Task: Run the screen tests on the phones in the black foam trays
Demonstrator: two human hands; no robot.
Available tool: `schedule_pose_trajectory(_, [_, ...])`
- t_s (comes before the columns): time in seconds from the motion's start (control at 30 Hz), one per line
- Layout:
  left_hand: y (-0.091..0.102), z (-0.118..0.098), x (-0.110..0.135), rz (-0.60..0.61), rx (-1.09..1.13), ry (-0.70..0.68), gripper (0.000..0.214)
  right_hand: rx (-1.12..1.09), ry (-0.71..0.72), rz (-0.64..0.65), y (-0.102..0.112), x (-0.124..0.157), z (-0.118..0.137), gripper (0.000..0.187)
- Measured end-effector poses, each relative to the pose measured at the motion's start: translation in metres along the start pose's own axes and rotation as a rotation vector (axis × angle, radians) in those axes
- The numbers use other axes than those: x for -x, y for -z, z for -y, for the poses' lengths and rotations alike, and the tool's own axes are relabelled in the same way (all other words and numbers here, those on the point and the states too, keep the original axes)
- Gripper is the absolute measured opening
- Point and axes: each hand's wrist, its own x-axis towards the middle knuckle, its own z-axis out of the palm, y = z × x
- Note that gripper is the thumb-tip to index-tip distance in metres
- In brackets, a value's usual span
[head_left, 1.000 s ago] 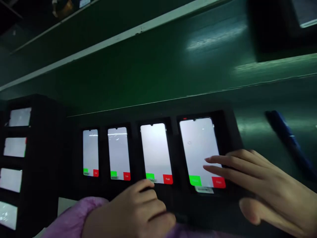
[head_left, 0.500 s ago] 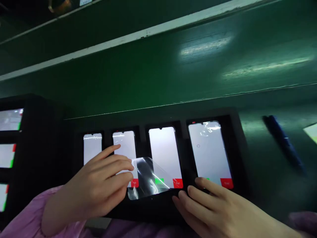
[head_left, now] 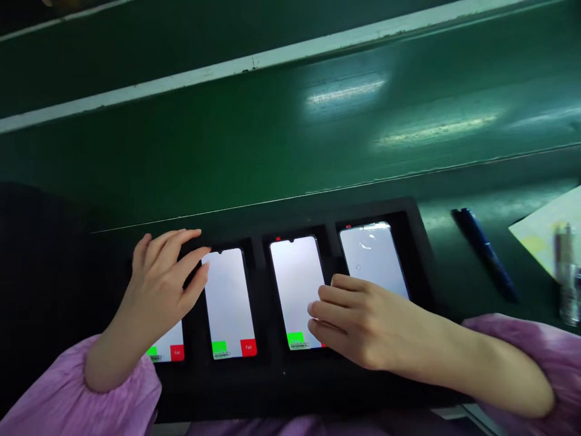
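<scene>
Several phones with lit white screens lie face up in a black tray. My left hand is over the leftmost phone, hiding its upper part. Its thumb and index fingertips are at the top left corner of the second phone, with the other fingers spread. My right hand is curled over the lower right of the third phone and the lower part of the rightmost phone. Whether its fingers hold anything is hidden. Small red tabs show at the top of the two right phones.
On the green table, a dark blue pen lies right of the tray. Farther right are a pale paper and a blurred clear object. A pale strip runs across the far side.
My left hand has risen to the second phone's top corner, and my right hand has moved up over the right phones. The clear film that was in my left hand is out of sight.
</scene>
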Motion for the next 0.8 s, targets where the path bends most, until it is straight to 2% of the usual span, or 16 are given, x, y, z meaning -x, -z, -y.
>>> schedule_pose_trajectory(0.1, [-0.004,-0.002,-0.003,-0.036,0.031,0.008,0.016,0.014,-0.121,-0.086,0.006,0.002,-0.001,0.020])
schedule_pose_trajectory(0.17, [-0.001,-0.004,-0.006,-0.060,0.023,-0.003,0.013,0.132,-0.257,-0.144,0.008,-0.002,-0.009,0.021])
schedule_pose_trajectory(0.23, [0.005,-0.010,-0.010,-0.090,-0.021,-0.014,0.011,0.272,-0.382,-0.127,0.008,-0.009,-0.022,0.020])
schedule_pose_trajectory(0.33, [0.012,-0.031,-0.019,-0.152,-0.048,-0.033,0.012,0.335,-0.460,-0.070,0.002,-0.019,-0.042,0.019])
schedule_pose_trajectory(0.47, [0.002,-0.067,-0.050,-0.160,0.043,-0.038,0.015,0.289,-0.451,-0.114,-0.004,-0.021,-0.050,0.019])
schedule_pose_trajectory(0.6, [-0.013,-0.081,-0.081,-0.130,0.117,-0.027,0.014,0.279,-0.439,-0.167,0.006,-0.007,-0.036,0.017])
schedule_pose_trajectory(0.7, [-0.008,-0.089,-0.071,-0.179,0.247,-0.120,0.018,0.148,-0.372,-0.188,0.017,0.013,-0.012,0.018])
schedule_pose_trajectory(0.8, [0.005,-0.108,-0.033,-0.027,0.440,-0.306,0.025,-0.118,-0.169,-0.173,0.016,0.037,0.017,0.025])
